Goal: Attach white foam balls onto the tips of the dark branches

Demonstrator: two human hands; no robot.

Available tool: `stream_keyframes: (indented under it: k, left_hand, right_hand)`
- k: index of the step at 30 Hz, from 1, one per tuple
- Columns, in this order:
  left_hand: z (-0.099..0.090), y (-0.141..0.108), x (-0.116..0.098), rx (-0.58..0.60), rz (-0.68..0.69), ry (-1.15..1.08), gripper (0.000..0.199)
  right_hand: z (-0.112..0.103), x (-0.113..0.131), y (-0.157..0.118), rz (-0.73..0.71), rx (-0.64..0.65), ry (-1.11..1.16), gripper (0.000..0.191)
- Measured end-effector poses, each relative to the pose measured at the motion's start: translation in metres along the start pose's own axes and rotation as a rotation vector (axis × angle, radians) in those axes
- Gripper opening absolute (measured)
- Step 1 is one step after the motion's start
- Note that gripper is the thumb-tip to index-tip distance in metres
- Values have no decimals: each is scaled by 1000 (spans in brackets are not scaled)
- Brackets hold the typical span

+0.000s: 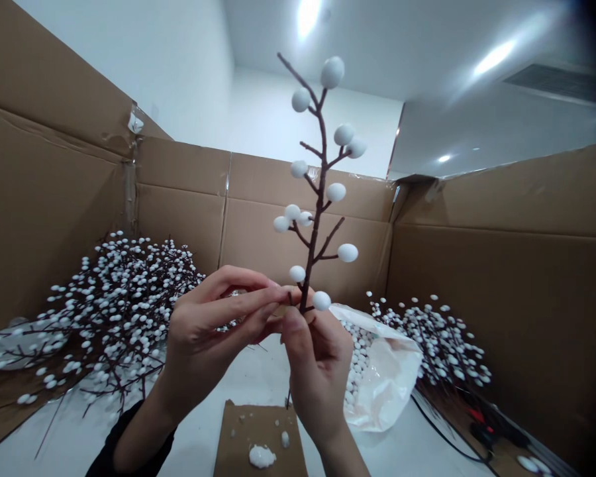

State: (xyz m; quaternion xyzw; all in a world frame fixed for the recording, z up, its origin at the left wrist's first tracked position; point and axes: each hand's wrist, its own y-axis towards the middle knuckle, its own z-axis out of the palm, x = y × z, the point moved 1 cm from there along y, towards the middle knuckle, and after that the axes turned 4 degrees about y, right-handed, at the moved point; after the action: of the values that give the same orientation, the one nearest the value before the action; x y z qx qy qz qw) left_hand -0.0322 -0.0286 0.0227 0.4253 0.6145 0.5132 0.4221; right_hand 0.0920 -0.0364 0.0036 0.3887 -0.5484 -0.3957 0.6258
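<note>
While upright in one of two hands (pixel 211 324) (pixel 322 361), one stem (pixel 316 224), twelve berries (pixel 347 252).

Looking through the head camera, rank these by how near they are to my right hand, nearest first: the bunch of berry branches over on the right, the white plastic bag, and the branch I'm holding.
1. Branch: in the right hand, pinched low on its stem.
2. White plastic bag: just right of that hand.
3. Bunch of berry branches: farther right, past the bag.
</note>
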Motion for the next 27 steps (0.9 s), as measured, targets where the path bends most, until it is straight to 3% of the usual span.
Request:
stream_keyframes:
  k: [11,20,27]
  left_hand:
    - [3,0,0,32,-19,-62,38]
    - [-1,0,0,-9,6,-35,39]
    - [-4,2,2,-41,-32,49,24]
  right_hand:
    - [3,3,6,-24,-47,16,26]
    - [-1,-7,6,106,-89,144,22]
    - [-11,2,6,150,24,112,31]
